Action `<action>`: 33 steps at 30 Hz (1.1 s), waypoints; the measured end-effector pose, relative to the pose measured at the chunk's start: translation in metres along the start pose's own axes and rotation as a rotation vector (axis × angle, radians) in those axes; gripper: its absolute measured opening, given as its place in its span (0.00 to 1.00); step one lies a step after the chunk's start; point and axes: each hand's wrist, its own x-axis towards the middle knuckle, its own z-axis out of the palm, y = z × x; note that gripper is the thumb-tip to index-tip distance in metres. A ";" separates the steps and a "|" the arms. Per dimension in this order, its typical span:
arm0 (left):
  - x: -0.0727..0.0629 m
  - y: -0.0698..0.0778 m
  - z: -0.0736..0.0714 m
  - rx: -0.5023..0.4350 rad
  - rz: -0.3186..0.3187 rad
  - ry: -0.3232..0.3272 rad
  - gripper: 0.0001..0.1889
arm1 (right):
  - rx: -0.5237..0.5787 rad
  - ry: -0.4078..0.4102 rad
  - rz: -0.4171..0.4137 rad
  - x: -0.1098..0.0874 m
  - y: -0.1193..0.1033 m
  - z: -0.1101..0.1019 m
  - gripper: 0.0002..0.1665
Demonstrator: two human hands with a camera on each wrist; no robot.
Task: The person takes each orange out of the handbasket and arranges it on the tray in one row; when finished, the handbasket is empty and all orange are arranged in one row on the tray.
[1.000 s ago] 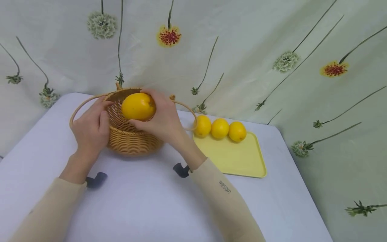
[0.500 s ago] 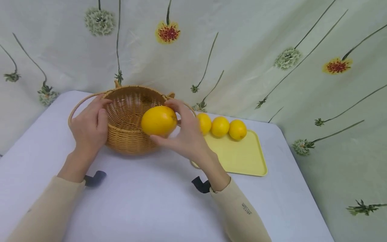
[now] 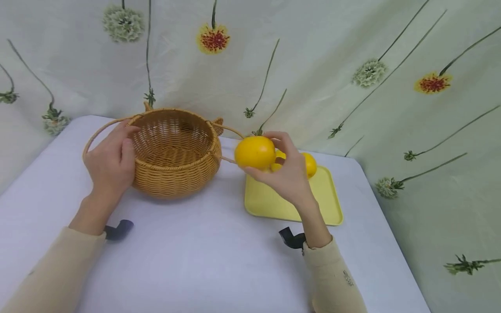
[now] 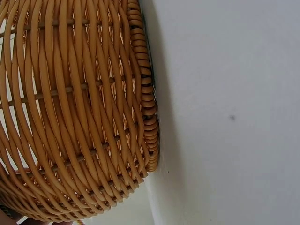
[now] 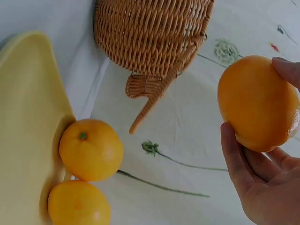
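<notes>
My left hand (image 3: 111, 161) grips the left rim of a round wicker basket (image 3: 176, 178), under its left handle loop. The basket's woven bottom shows through the wide mouth; its side wall (image 4: 79, 93) fills much of the left wrist view. To the right, my right hand (image 3: 291, 174) holds a smooth, oval yellow-orange fruit (image 3: 255, 152) between thumb and fingertips. This fruit (image 5: 258, 103) is raised and longer than the round oranges (image 5: 91, 150) beside it in the right wrist view. In the head view it overlaps the end of the basket's right handle.
A pale yellow tray (image 3: 270, 200) lies right of the basket. Oranges (image 3: 310, 165) sit along its back edge, partly hidden behind my right hand. Both stand on a white-covered table (image 3: 203, 261), with a flower-print cloth (image 3: 313, 52) hanging behind.
My right hand has carried the oval fruit out from over the basket's mouth, rightward to above the tray's left side. The left hand keeps its grip on the basket rim.
</notes>
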 end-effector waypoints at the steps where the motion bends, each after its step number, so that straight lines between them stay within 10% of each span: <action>1: 0.000 0.000 0.000 0.001 0.003 0.000 0.24 | 0.005 0.010 0.016 0.000 0.003 -0.005 0.44; 33: 0.002 -0.002 0.002 0.004 -0.001 -0.001 0.25 | -0.182 0.538 0.536 -0.002 0.124 -0.087 0.47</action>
